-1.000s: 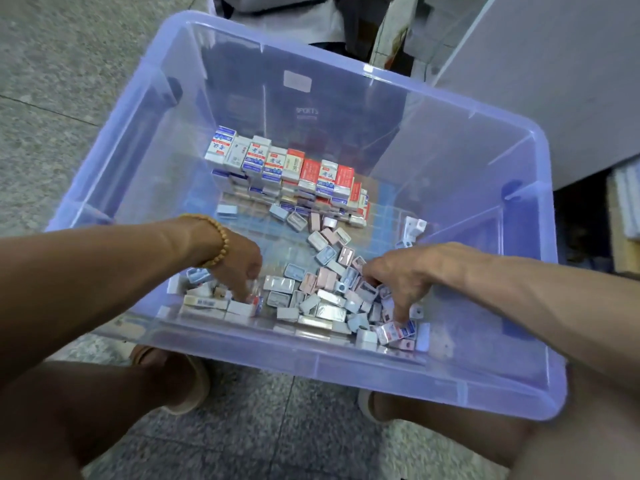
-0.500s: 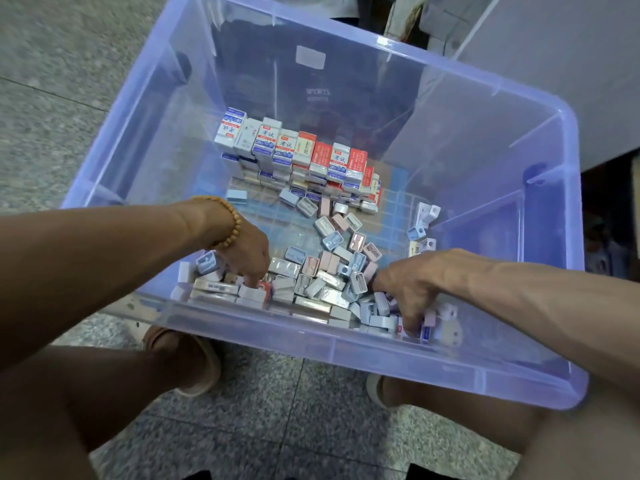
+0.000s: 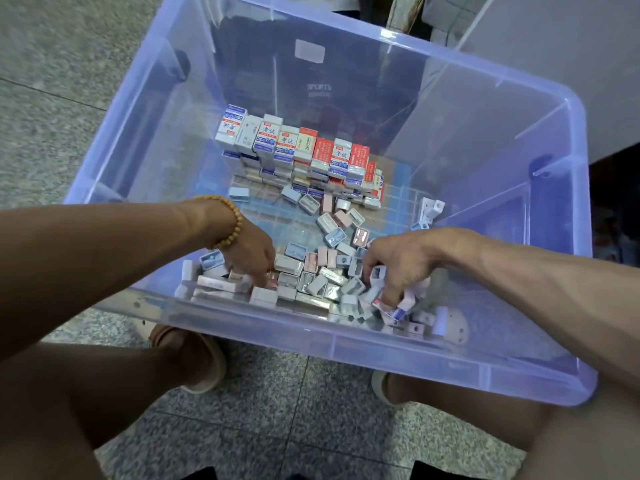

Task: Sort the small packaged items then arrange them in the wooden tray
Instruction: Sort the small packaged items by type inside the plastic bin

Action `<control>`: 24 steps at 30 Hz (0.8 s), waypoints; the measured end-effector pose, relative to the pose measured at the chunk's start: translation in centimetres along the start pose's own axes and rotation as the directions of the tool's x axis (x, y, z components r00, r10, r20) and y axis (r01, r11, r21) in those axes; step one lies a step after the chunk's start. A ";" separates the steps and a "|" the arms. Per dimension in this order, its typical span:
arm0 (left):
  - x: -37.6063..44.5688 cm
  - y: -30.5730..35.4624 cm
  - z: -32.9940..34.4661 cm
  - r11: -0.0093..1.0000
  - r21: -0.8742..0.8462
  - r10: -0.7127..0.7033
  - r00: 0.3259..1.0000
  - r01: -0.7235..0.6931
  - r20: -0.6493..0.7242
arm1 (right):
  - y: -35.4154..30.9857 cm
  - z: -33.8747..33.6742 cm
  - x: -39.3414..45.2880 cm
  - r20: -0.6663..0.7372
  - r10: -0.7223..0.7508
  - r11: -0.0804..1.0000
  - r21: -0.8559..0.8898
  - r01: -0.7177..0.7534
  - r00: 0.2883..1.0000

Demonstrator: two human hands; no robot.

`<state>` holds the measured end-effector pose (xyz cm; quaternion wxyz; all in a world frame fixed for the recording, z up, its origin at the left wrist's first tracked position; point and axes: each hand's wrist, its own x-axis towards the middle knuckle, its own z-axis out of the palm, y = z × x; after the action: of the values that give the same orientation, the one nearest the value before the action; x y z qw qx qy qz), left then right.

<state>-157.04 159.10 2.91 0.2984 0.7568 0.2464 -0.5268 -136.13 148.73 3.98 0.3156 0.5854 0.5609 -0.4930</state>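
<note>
The small packaged items (image 3: 322, 271) lay in a loose heap at the near side of a big see-through blue bin (image 3: 554, 237). They were little pale boxes, some pink, some light blue, some white, lying every which way. Farther back in the bin we saw neat stacks of boxes (image 3: 298, 150) standing in rows, with blue and white fronts on the left and red and white fronts on the right. A few loose boxes lay between the stacks and the heap, and two or three sat apart by the right wall.

Our left hand (image 3: 251, 252) reached down into the left part of the heap. Its fingers (image 3: 259, 280) pointed down among the boxes and touched them, but we could not tell if they held one. A bead bracelet (image 3: 230, 221) sat on that wrist.

Our right hand (image 3: 401, 261) was in the right part of the heap. Its fingers (image 3: 389, 296) were curled down and pinched a small white box with red and blue print (image 3: 396, 311).

The bin stood on a speckled grey floor (image 3: 52, 81). Below the bin's near edge we saw our knees and two feet in pale slippers (image 3: 207, 368).
</note>
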 end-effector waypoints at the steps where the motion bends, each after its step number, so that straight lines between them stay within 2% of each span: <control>1: 0.2 0.0 -0.2 1.000 -0.025 0.019 1.000 -0.019 0.003 | 0.0 -0.3 0.0 -0.035 -0.016 0.999 0.050 0.018 0.999; 4: -0.4 1.0 -0.3 0.994 -0.078 0.076 0.997 -0.078 -0.026 | 0.0 -0.6 -0.3 -0.109 -0.046 0.991 0.122 0.060 0.993; 9: -0.1 1.8 -0.1 0.919 -0.351 0.199 0.980 -0.181 0.016 | 0.3 -1.1 -0.4 -0.236 -0.092 0.963 0.226 0.147 0.967; 11: -0.1 1.9 -0.1 0.898 -0.399 0.210 0.977 -0.183 0.025 | 0.3 -1.3 -0.3 -0.283 -0.094 0.937 0.300 0.181 0.954; 15: 0.3 1.9 -0.1 0.856 -0.479 0.217 0.976 -0.193 -0.005 | 0.3 -1.1 -0.4 -0.277 -0.059 0.822 0.531 0.204 0.959; 20: 0.5 2.0 0.2 0.804 -0.544 0.268 0.963 -0.240 -0.029 | 0.1 -0.8 -0.4 -0.267 -0.037 0.698 0.682 0.216 0.963; 22: 0.4 2.0 0.4 0.795 -0.560 0.270 0.963 -0.234 -0.018 | 0.0 -0.6 0.0 -0.294 0.002 0.684 0.697 0.213 0.956; 24: 0.4 1.8 0.5 0.806 -0.544 0.257 0.966 -0.232 -0.032 | -0.1 -0.4 0.3 -0.304 0.048 0.725 0.665 0.176 0.951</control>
<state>-155.97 157.51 2.71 0.5710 0.6549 0.2794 -0.4086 -136.15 149.22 3.88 -0.0291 0.7082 0.4004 -0.5807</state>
